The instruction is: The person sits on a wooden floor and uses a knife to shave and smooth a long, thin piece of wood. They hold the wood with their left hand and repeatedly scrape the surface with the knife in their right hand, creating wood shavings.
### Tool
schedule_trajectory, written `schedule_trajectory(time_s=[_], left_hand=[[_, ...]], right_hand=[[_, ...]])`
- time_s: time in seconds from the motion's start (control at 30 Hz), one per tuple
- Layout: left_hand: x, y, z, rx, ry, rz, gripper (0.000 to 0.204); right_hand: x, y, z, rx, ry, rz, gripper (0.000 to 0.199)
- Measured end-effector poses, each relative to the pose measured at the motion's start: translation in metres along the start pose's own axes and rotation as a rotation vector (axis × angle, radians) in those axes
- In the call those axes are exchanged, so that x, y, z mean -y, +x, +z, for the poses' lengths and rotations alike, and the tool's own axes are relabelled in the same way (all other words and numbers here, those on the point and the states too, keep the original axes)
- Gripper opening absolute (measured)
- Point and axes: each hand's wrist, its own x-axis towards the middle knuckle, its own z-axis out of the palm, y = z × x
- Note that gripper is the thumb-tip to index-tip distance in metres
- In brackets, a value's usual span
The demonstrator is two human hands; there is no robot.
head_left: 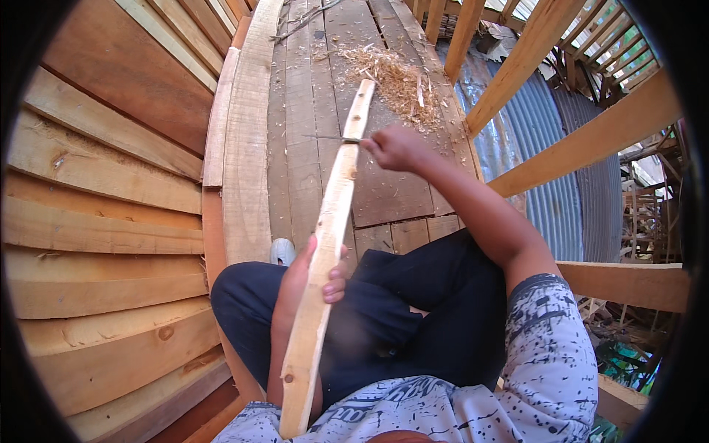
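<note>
While both snug, left hand (298, 273) around a wooden bar (333, 221), right hand (395, 148) around a bladed tool (351, 140).

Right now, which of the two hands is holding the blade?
The right hand: it grips the blade reaching across the wooden bar, while the left hand holds the bar itself.

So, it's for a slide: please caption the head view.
Left hand grips a wooden strip; right hand holds a blade across it.

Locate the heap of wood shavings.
In the head view, the shavings heap lies just right of upper centre on the floorboards, by the far tip of the wooden piece.
</note>
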Motion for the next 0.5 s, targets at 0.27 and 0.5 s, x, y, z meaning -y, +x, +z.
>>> schedule_trajectory(time_s=[0.27, 0.5], left_hand=[[-0.002, -0.003, 0.002, -0.012, 0.02, 0.015, 0.056], [0.002, -0.002, 0.0, -0.016, 0.0, 0.007, 0.057]], right_hand=[[-0.012, 0.005, 0.002, -0.042, -0.009, -0.071, 0.051], [-0.001, 0.001, -0.003, 0.059, 0.009, -0.03, 0.051]])
